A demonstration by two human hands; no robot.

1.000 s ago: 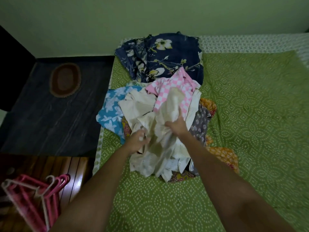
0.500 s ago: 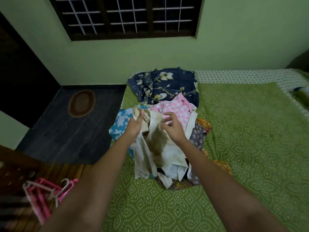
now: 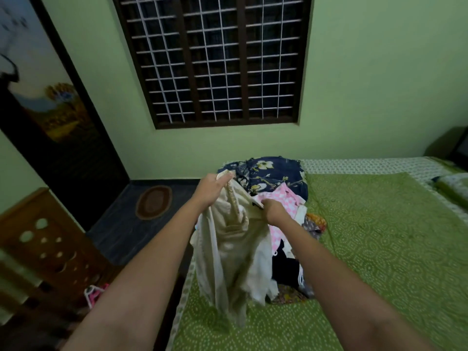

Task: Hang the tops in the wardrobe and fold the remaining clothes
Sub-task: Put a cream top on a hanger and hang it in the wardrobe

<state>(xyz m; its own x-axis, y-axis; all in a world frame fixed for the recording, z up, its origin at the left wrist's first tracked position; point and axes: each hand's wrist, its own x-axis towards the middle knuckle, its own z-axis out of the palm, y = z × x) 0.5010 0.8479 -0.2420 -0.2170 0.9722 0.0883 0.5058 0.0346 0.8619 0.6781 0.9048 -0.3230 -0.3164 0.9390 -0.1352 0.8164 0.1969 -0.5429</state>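
Note:
A cream top (image 3: 229, 254) hangs in the air above the near left part of the bed. My left hand (image 3: 211, 186) grips its upper edge up high, and my right hand (image 3: 273, 210) grips the other side a little lower. Behind it lies the pile of clothes: a pink checked garment (image 3: 283, 198), a dark blue floral one (image 3: 273, 173), an orange patterned piece (image 3: 315, 220) and something black (image 3: 285, 268). Pink hangers (image 3: 95, 293) lie on the floor at the lower left, mostly hidden by my left arm.
The bed has a green patterned sheet (image 3: 379, 249) with bare space on its right half. A wooden footboard (image 3: 45, 244) stands at the left, a dark door (image 3: 50, 110) beyond it, an oval mat (image 3: 154, 201) on the dark floor, and a barred window (image 3: 215, 59) ahead.
Both hands have lifted the cream top up off the pile and spread apart along its upper edge. My head has tilted up, bringing the window and door into view.

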